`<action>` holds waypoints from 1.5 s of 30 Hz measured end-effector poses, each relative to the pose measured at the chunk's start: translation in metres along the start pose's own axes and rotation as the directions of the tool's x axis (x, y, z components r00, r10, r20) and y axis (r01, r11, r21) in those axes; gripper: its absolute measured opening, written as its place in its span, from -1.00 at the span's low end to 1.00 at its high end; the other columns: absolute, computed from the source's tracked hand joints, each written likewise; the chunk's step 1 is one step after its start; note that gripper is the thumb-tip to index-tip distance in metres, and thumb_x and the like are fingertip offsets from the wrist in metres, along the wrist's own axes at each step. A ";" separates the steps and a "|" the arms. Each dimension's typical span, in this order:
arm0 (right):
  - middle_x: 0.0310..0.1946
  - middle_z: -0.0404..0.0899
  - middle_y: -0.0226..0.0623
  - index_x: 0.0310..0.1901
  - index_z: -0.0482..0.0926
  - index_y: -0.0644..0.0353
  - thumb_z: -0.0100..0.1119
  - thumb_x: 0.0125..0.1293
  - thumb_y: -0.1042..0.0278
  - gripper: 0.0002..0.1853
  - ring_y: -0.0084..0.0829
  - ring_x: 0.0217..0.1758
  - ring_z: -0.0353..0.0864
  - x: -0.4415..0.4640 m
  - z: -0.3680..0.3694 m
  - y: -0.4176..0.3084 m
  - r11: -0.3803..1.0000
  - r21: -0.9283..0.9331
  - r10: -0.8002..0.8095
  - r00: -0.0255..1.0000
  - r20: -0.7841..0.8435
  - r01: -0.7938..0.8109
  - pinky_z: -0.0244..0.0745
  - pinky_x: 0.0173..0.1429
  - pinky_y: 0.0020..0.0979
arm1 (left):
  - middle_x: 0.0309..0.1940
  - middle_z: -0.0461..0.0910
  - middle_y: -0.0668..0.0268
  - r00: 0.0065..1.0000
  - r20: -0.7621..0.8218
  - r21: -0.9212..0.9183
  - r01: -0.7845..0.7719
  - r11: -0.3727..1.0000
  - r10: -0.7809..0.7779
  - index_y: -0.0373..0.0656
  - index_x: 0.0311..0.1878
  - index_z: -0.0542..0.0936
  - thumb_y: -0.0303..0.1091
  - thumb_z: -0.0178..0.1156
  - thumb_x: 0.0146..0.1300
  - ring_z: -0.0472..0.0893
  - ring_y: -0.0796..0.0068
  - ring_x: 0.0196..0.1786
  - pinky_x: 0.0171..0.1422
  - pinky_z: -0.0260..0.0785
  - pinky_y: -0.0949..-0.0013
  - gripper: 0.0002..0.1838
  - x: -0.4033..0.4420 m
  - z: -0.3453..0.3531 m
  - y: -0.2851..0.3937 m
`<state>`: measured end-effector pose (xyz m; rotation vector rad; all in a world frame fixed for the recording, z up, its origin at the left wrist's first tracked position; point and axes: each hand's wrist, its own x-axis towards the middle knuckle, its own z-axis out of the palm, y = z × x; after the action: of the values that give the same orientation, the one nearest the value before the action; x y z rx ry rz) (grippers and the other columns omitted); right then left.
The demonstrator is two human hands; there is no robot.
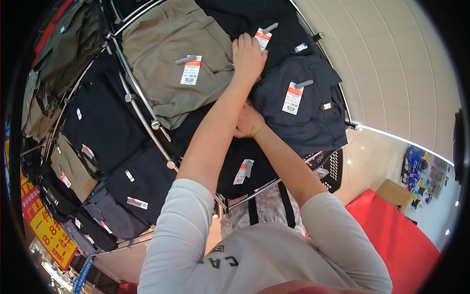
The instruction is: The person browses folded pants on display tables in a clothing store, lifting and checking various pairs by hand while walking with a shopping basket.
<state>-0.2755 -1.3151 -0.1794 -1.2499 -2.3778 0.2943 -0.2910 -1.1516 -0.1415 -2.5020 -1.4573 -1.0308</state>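
My left hand (248, 58) lies over the inner edge of the folded khaki trousers (161, 41), where they meet the black trousers (274, 12). Its fingers are extended and close together, with a price tag (263, 39) right beside them. Under my left forearm, my right hand (249, 121) rests between the navy trousers (303, 125) and the black trousers in front (235, 161). Its fingers are partly hidden by the forearm and cloth, so its grip does not show. Grey security pins hold paper tags on the khaki trousers and navy trousers.
A chrome rack (139, 95) frames the stacked trousers. More dark trousers (103, 112) hang on the left above a yellow sign (49, 235). A curved beige panel (391, 63) stands at right. Below it are a red surface (387, 235) and a cardboard box (391, 195).
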 end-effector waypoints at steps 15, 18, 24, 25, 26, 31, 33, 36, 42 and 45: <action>0.28 0.33 -0.08 0.23 0.47 0.10 0.17 0.13 -0.06 -0.35 0.12 0.33 0.25 -0.005 0.003 0.002 0.996 0.069 0.053 0.991 0.124 -0.062 0.21 0.46 0.05 | -0.10 0.52 0.03 0.854 0.378 -0.063 0.408 0.911 -0.357 -0.33 -0.15 0.65 0.08 0.45 -0.17 0.51 0.02 0.04 0.09 0.42 0.02 -0.34 0.019 -0.009 0.006; 0.41 0.30 -0.02 0.36 0.40 0.12 0.07 0.15 -0.22 -0.20 0.12 0.53 0.07 -0.006 0.025 0.011 0.988 0.109 0.078 0.963 0.257 -0.109 -0.04 0.57 0.08 | -0.10 0.53 0.03 0.863 0.318 -0.047 0.428 0.902 -0.393 -0.34 -0.12 0.63 0.11 0.43 -0.16 0.50 0.00 0.06 0.13 0.41 0.05 -0.31 0.012 -0.003 0.013; 0.48 0.25 -0.28 0.41 0.34 0.06 0.04 0.28 -0.13 -0.28 -0.12 0.55 0.14 0.003 0.007 0.003 0.995 0.078 0.043 0.977 0.209 -0.060 0.01 0.57 -0.11 | -0.16 0.48 0.04 0.923 0.219 -0.080 0.341 0.937 -0.317 -0.38 -0.16 0.56 0.03 0.43 -0.08 0.45 0.08 0.00 0.02 0.39 0.09 -0.38 -0.003 -0.035 0.024; 0.42 0.31 -0.29 0.39 0.37 0.03 0.08 0.25 -0.05 -0.32 -0.11 0.46 0.24 0.005 0.006 0.003 0.999 -0.010 0.040 0.981 0.190 -0.039 0.10 0.52 -0.08 | -0.17 0.48 0.03 0.940 0.185 -0.151 0.316 0.937 -0.287 -0.38 -0.15 0.56 0.03 0.41 -0.04 0.46 0.06 -0.02 0.01 0.40 0.10 -0.39 -0.011 -0.048 0.033; 0.30 0.38 -0.25 0.34 0.41 0.00 0.18 0.16 0.02 -0.32 -0.09 0.31 0.33 0.010 -0.010 -0.008 0.994 0.039 0.097 0.993 0.069 -0.100 0.18 0.44 -0.06 | -0.18 0.47 0.01 0.955 0.151 -0.229 0.286 0.930 -0.256 -0.37 -0.14 0.55 0.03 0.39 0.00 0.47 0.04 -0.04 0.00 0.40 0.11 -0.40 -0.020 -0.062 0.045; 0.24 0.35 -0.15 0.31 0.43 0.01 0.22 0.06 0.13 -0.31 -0.04 0.18 0.34 0.014 -0.024 -0.011 0.987 0.160 0.017 0.999 -0.036 -0.011 0.25 0.31 -0.04 | -0.16 0.56 -0.05 0.807 0.579 -0.504 0.463 0.729 -0.113 -0.41 -0.06 0.52 -0.03 0.38 0.14 0.71 -0.04 -0.19 -0.14 0.61 0.07 -0.42 -0.057 -0.113 0.109; 0.23 0.36 -0.15 0.30 0.43 0.03 0.22 0.06 0.11 -0.31 -0.04 0.16 0.35 0.010 -0.021 -0.009 0.986 0.167 0.012 0.997 -0.072 0.001 0.27 0.29 -0.03 | -0.18 0.56 -0.04 0.766 0.627 -0.406 0.479 0.778 -0.144 -0.41 -0.04 0.49 -0.04 0.39 0.15 0.71 -0.01 -0.21 -0.17 0.61 0.10 -0.42 -0.074 -0.105 0.122; 0.19 0.40 -0.15 0.25 0.47 0.05 0.25 0.05 0.09 -0.34 -0.06 0.10 0.38 0.003 -0.012 -0.006 0.978 0.206 0.028 0.987 -0.158 0.006 0.29 0.26 -0.04 | -0.13 0.54 -0.08 0.716 0.647 -0.319 0.565 0.761 -0.261 -0.29 0.00 0.40 -0.03 0.37 0.17 0.66 -0.18 -0.20 -0.18 0.57 -0.01 -0.43 -0.094 -0.085 0.131; 0.15 0.42 -0.15 0.18 0.49 0.08 0.28 0.05 0.04 -0.38 -0.05 0.05 0.38 0.004 -0.011 -0.006 0.969 0.245 0.030 0.979 -0.201 0.021 0.42 0.13 -0.07 | -0.13 0.52 -0.12 0.772 0.565 -0.331 0.535 0.778 -0.291 -0.29 -0.05 0.33 -0.12 0.40 0.17 0.64 -0.22 -0.17 -0.15 0.56 0.02 -0.45 -0.092 -0.087 0.130; 0.16 0.41 -0.16 0.17 0.49 0.08 0.28 0.07 0.06 -0.40 -0.06 0.05 0.38 0.002 -0.011 -0.008 0.963 0.270 0.056 0.977 -0.205 0.002 0.44 0.14 -0.09 | -0.09 0.51 -0.14 0.729 0.583 -0.308 0.607 0.733 -0.358 -0.30 -0.02 0.33 -0.15 0.40 0.17 0.62 -0.25 -0.16 -0.08 0.52 -0.02 -0.45 -0.094 -0.086 0.133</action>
<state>-0.2768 -1.3180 -0.1664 -1.1268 -2.0630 0.4537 -0.2603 -1.3266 -0.0942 -2.9427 -2.4132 -0.9427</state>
